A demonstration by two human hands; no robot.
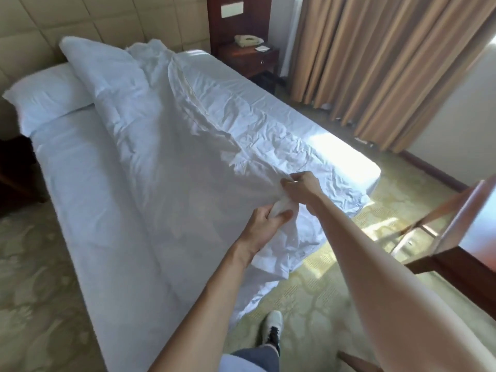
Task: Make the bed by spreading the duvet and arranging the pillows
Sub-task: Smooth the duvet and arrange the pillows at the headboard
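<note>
A white duvet (171,135) lies bunched lengthwise down the middle of the bed (88,200), rumpled and folded on itself. Its near end is lifted off the foot of the bed. My left hand (264,222) grips a gathered corner of the duvet from below. My right hand (302,187) pinches the same edge just above and to the right. One white pillow (45,99) lies flat at the head on the left. A second pillow (102,68) leans across it against the padded headboard (80,20).
A wooden nightstand (249,59) with a telephone (247,40) stands right of the head. Tan curtains (375,63) hang along the right wall. A wooden chair or desk (456,232) is close on my right. Patterned carpet (35,291) surrounds the bed; my shoe (272,328) is by the foot.
</note>
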